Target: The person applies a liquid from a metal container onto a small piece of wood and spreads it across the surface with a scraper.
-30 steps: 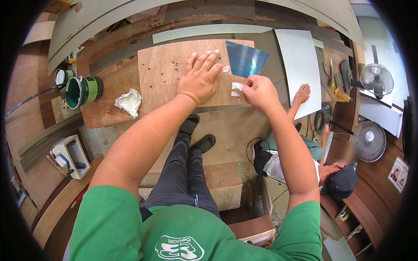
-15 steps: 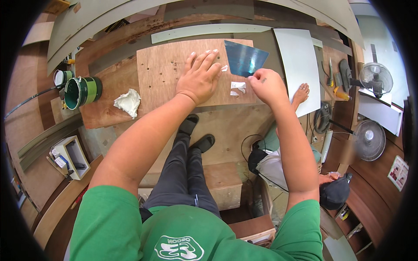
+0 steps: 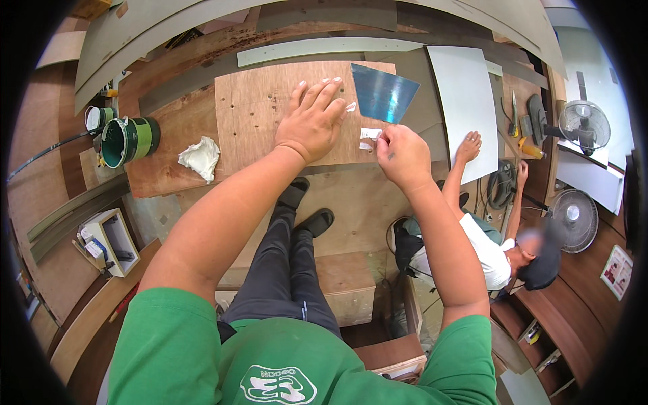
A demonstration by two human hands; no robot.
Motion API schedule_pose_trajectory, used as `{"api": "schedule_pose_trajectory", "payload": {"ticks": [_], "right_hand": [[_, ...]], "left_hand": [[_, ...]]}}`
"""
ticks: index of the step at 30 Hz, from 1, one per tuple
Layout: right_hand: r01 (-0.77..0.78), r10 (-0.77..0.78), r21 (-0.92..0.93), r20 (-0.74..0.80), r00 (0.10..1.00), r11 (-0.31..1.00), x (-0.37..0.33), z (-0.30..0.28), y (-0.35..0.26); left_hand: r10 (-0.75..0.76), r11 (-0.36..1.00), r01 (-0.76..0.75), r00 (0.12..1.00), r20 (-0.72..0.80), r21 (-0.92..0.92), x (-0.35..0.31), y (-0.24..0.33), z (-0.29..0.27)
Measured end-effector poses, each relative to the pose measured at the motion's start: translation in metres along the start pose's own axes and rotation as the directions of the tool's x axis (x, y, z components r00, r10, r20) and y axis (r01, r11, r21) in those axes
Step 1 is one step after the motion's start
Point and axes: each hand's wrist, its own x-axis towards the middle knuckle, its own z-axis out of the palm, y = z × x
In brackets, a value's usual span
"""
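Observation:
My left hand [image 3: 312,121] lies with fingers spread and outstretched on a plywood panel [image 3: 250,128], pressing nothing but the wood. Closed in a pinch, my right hand [image 3: 405,155] is at the panel's near right edge. Its fingertips meet the side of small white scraps [image 3: 370,133] with torn edges; whether they grip one is hidden. Just beyond that hand lies a flat, dark blue, shiny trapezoid sheet [image 3: 385,93], apart from my fingers. Another small white scrap [image 3: 350,107] sits beside my left fingertips.
Left of the panel are a crumpled white lump [image 3: 200,159] and a green bucket [image 3: 140,142]. At right, a co-worker [image 3: 496,253] rests a hand on a white board [image 3: 466,101]. Two fans [image 3: 575,219] stand further right. A wooden box [image 3: 351,290] is near my legs.
My right hand has moved from the blue sheet's near edge toward me and left, to the white scraps. My left hand stays put. The co-worker has shifted and raised an arm at right.

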Motion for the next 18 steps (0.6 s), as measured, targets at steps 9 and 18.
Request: {"api": "schedule_pose_trajectory", "payload": {"ticks": [9, 18], "right_hand": [[-0.453, 0.376, 0.491, 0.252, 0.892, 0.744, 0.009, 0.013, 0.025], [-0.487, 0.366, 0.575, 0.322, 0.873, 0.657, 0.026, -0.039, 0.014]], "left_hand": [[0.011, 1.0, -0.011, 1.0, -0.01, -0.007, 0.004, 0.005, 0.002], [0.004, 1.0, -0.004, 1.0, -0.02, -0.011, -0.001, -0.001, 0.001]]}}
